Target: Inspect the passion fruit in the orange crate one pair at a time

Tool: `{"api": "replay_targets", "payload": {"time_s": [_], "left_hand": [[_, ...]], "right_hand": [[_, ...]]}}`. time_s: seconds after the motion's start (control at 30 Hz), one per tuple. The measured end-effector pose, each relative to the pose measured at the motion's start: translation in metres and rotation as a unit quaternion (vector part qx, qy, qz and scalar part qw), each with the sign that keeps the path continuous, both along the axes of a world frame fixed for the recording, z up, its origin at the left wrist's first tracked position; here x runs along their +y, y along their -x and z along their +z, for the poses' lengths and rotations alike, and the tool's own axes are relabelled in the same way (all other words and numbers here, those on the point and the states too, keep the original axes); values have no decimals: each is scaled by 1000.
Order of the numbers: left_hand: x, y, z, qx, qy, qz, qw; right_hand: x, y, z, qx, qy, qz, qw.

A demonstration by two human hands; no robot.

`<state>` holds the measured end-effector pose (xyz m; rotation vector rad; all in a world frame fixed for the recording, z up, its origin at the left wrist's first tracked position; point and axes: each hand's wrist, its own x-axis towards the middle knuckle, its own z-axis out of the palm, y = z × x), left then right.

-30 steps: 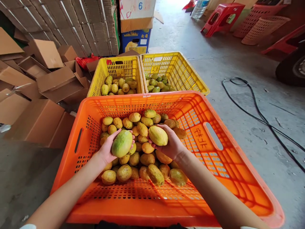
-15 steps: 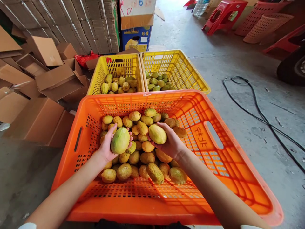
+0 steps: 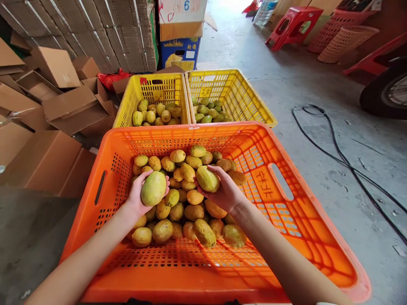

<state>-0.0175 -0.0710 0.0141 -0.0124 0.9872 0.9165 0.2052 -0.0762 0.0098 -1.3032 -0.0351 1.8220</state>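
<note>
So both hands are busy here, one fruit each, held well apart over the orange crate (image 3: 178, 284). The left hand (image 3: 136, 197) cups a pale green fruit (image 3: 153, 189) with fingertips poking out on its inner side. The right hand (image 3: 225, 191) has a yellow-green fruit (image 3: 208, 178), thumb along the top, fingers wrapped under. Neither looks like a hard squeeze, more of a palm-up cradle. My guess is that's deliberate: most of the skin stays uncovered and facing up, so you can look it over, and a loose grip probably saves it from bruising.

Below them is the pile (image 3: 195, 197), mostly yellow to orangey, heaped in the middle and toward the left of the crate. Can't tell if the backs of the hands brush it.

Past the far rim two yellow crates sit side by side, the left crate (image 3: 120, 111) with yellowish fruit, the right crate (image 3: 258, 98) with greener stuff. Looks like a split by colour to me, and parking them right up against the big crate would keep the reach short. Loose cartons (image 3: 52, 159) lie off to the left, and the cable (image 3: 337, 146) is on the floor to the right.
</note>
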Motion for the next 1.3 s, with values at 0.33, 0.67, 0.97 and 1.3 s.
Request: {"api": "replay_targets", "payload": {"time_s": [0.33,0.67,0.97,1.3], "left_hand": [[-2,-3,5,33,-21,-19,999],[-3,-3,10,42,17,-57,997],[-7,-4,5,125,8,-89,988],[-2,-7,0,91,21,-50,994]], "right_hand": [[-1,1,-5,8,6,10,1000],[-1,3,2,27,-14,-32,999],[1,3,8,52,-4,-35,998],[3,-1,3,74,33,-37,996]]}}
